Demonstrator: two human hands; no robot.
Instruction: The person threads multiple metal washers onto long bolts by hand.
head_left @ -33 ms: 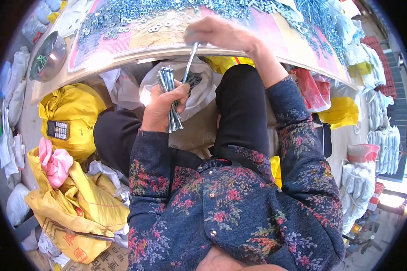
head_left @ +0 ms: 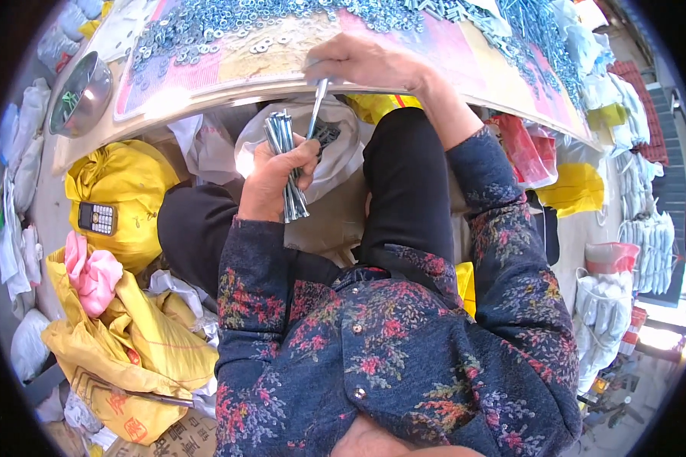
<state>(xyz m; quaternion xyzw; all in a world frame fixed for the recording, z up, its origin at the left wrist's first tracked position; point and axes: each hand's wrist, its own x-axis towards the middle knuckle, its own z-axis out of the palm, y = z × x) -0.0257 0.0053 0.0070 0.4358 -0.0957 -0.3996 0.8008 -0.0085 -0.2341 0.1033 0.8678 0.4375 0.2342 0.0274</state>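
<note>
A bundle of long silver bolts (head_left: 280, 133) is gripped in my left hand (head_left: 286, 167), their ends sticking out above and below the fist. One more bolt (head_left: 316, 110) slants up from between that hand's thumb and fingers. Its upper end meets the curled fingers of my right hand (head_left: 358, 62), which is over the table's near edge. Any small part inside those right fingers is hidden. Many loose washers (head_left: 206, 38) lie on the table (head_left: 427, 57) beyond. Below the edge, beside my left hand, a white bag (head_left: 343, 164) holds dark metal pieces.
A metal bowl (head_left: 84, 95) stands at the table's left end. More bolts (head_left: 530, 46) are piled at the far right. Yellow sacks (head_left: 129, 171) sit to my left, one with a phone (head_left: 97, 218) on it. A red and white bag (head_left: 522, 152) hangs under the table's right.
My right hand has shifted slightly left and a little down at the single bolt's upper end. My left hand and its bundle have stayed almost still.
</note>
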